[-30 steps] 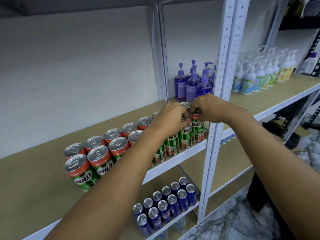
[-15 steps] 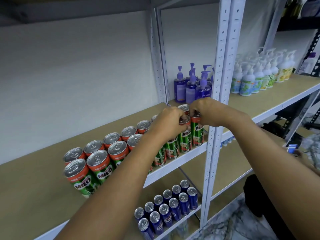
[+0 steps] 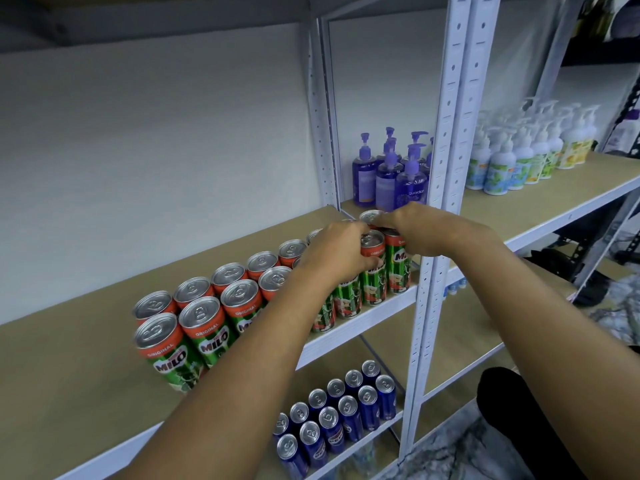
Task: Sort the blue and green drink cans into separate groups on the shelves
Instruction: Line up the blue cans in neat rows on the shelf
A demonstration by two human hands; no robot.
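Green cans (image 3: 214, 327) upright, upper shelf (two rows); blue cans (image 3: 341, 417) below.

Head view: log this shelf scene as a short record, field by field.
green cans: Milo cans in two rows on the middle shelf
blue cans: two rows on the shelf below
left hand: grips a green can near the right end of the front row
right hand: grips the end can beside it
mixing: none visible; each colour on its own shelf
neighbouring bay: purple pump bottles, white pump bottles
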